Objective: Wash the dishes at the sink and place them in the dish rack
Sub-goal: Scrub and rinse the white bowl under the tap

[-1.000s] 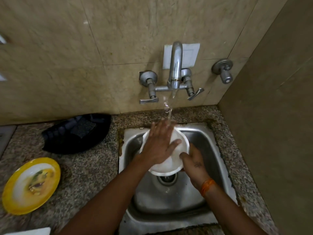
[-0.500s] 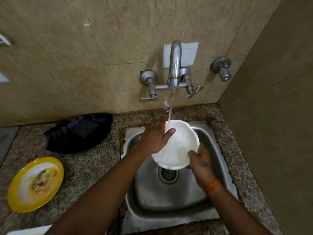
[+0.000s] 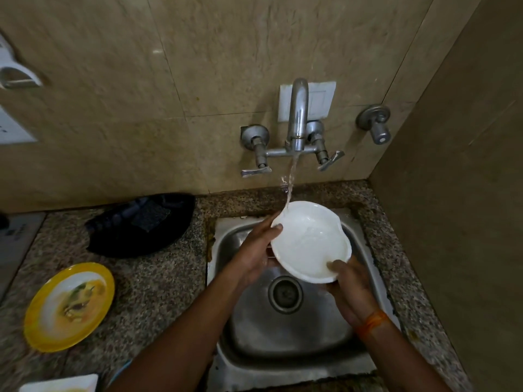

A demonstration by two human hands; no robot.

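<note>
A white bowl [image 3: 310, 241] is held over the steel sink [image 3: 294, 332], its inside facing up and tilted toward me. Water from the wall tap [image 3: 297, 120] runs onto its far left rim. My left hand [image 3: 256, 250] grips the bowl's left edge, thumb on the rim and fingers under it. My right hand [image 3: 349, 287] holds the near right edge, thumb inside the bowl. An orange thread is tied on that wrist.
On the granite counter left of the sink lies a yellow plate [image 3: 69, 305] with food remains. A black tray [image 3: 141, 223] with a dark scrub pad sits behind it. A white dish corner [image 3: 59, 386] shows at the bottom left. A wall rises on the right.
My left hand slid off the bowl's face to its left rim. The bowl turned its inside up and moved slightly right under the stream.
</note>
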